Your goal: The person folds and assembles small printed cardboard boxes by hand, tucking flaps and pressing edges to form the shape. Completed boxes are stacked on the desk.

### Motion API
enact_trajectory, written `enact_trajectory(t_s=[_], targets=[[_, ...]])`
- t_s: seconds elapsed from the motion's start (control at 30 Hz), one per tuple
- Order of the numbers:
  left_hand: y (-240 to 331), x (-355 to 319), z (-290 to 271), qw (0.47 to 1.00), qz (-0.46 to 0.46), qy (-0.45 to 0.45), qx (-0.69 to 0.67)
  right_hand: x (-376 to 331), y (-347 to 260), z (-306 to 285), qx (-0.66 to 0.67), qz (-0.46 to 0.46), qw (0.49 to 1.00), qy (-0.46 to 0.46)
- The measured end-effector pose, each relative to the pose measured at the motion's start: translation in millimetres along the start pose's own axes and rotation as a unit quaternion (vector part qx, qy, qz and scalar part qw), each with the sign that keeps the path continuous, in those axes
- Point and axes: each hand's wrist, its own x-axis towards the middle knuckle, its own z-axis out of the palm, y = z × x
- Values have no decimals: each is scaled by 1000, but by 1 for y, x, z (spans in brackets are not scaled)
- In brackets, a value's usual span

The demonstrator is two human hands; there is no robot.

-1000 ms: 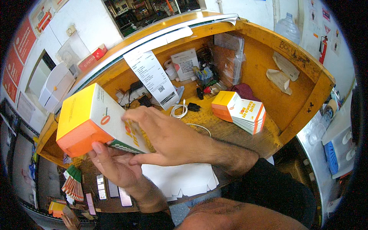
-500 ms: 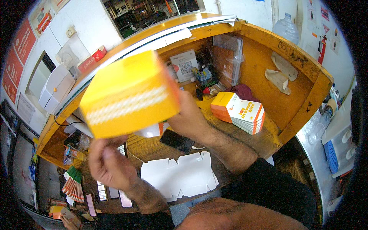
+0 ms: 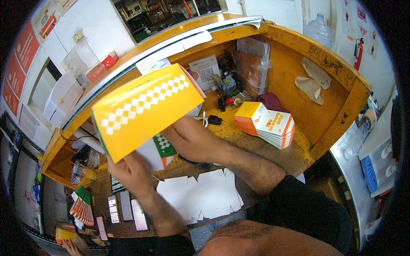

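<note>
A yellow cardboard box (image 3: 149,113) with a band of white diamonds is raised above the desk, tilted toward me. My left hand (image 3: 130,169) is closed on its lower left corner. Below its right side, my right hand (image 3: 188,134) has its fingers largely hidden behind the cardboard; they appear to grip it. A white and green patterned flap (image 3: 165,146) hangs beneath the box between my hands. Flat white carton blanks (image 3: 198,194) lie on the desk in front of me.
Folded yellow, white and orange cartons (image 3: 273,126) are stacked at right. Several phones (image 3: 139,214) lie at left, near fanned green and orange cartons (image 3: 82,207). A black charger (image 3: 215,120) sits farther back. Another hand (image 3: 71,246) touches a yellow box (image 3: 65,234) at lower left. Wooden walls (image 3: 318,94) enclose the desk.
The box has turned, bringing its diamond-patterned face toward me. My left hand has risen onto its lower corner, and my right hand has moved down and left. The green flap now shows.
</note>
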Motion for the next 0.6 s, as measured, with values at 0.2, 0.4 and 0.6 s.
enact_trajectory(t_s=[0.2, 0.4, 0.6], targets=[[3, 16, -30, 986, -14, -43, 159, 20, 18, -71, 119, 58, 989, 72], [5, 13, -32, 954, 29, -144, 263, 9, -4, -75, 87, -5, 993, -81], [14, 9, -21, 954, 38, -144, 261, 7, 1, -43, -7, -103, 982, -157]])
